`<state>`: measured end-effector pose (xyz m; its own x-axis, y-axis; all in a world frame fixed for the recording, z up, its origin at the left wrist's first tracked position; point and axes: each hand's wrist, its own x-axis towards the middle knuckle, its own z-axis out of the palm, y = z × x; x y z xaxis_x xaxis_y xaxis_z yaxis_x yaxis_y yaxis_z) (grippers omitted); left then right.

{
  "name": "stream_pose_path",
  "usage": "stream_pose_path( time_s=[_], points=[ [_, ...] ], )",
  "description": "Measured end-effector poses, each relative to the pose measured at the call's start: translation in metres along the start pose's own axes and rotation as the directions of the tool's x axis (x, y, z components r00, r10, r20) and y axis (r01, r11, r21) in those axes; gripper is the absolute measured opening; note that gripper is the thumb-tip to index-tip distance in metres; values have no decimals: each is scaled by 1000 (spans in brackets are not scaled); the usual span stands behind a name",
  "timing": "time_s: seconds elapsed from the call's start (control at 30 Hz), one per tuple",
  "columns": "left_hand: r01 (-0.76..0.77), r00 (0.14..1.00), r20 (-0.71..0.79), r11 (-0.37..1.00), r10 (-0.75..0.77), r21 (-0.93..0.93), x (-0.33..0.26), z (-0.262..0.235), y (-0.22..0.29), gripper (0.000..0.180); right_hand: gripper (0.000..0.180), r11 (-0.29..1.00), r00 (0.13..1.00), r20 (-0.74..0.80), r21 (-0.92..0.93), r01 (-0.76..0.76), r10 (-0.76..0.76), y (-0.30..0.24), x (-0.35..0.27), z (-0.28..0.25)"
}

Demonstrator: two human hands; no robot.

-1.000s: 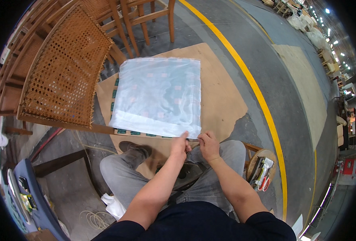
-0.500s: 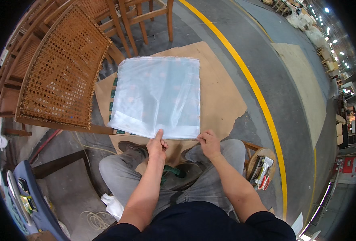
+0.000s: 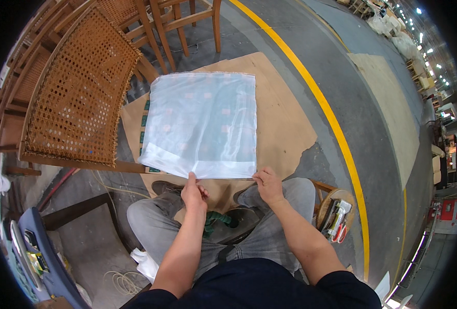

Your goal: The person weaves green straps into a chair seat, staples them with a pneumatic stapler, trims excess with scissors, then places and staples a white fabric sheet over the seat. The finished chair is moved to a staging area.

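Observation:
A square of sheer white fabric [image 3: 202, 123] lies spread in front of me, with a greenish layer and small pinkish patches showing through it. Dark green pieces [image 3: 144, 120] peek out along its left side. My left hand [image 3: 194, 195] grips the fabric's near edge left of its middle, the thumb on top and the other fingers curled below. At the near right corner, my right hand [image 3: 268, 184] pinches the same edge between thumb and fingers. Both hands are closed. Beneath the fabric is a brown cardboard sheet [image 3: 282, 129].
A cane-webbed chair panel [image 3: 81, 87] leans close on the left, with wooden chairs [image 3: 184, 21] behind. At my right knee, a round stool [image 3: 348, 198] carries red-handled scissors [image 3: 339, 236]. Beyond the cardboard runs a yellow floor line [image 3: 321, 103]. A blue padded piece [image 3: 35, 226] stands lower left.
My left hand has slid left along the near edge and slightly toward me. The creases in the fabric have shifted, and the pinkish patches show more clearly. My right hand stays at the corner.

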<state>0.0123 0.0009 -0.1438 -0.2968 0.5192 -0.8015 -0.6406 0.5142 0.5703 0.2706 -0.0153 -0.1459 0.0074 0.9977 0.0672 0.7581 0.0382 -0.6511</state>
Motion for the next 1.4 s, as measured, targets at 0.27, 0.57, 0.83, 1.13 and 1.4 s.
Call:
stream_pose_path(
  time_s=[0.27,0.57,0.83,1.13,1.4],
  points=[
    [-891,276,885,-245,375,382,-62,38,-54,42,7,999,999,33,-37,-4,5,-1,-11,0],
    [-800,216,975,-563,55,209,-29,34,-79,73,21,991,989,62,-37,-131,133,-14,-30,-38],
    [-759,215,977,-632,-12,159,-31,32,-73,75,30,587,574,-497,-150,-796,651,136,-158,-241],
    [-742,251,968,-647,-30,172,-37,35,-68,75,48,356,324,-155,273,-894,933,205,-202,-243],
    [-784,202,979,-602,-18,151,-30,34,-69,80,47,493,413,-283,343,-799,866,167,-188,-241]
  ],
)
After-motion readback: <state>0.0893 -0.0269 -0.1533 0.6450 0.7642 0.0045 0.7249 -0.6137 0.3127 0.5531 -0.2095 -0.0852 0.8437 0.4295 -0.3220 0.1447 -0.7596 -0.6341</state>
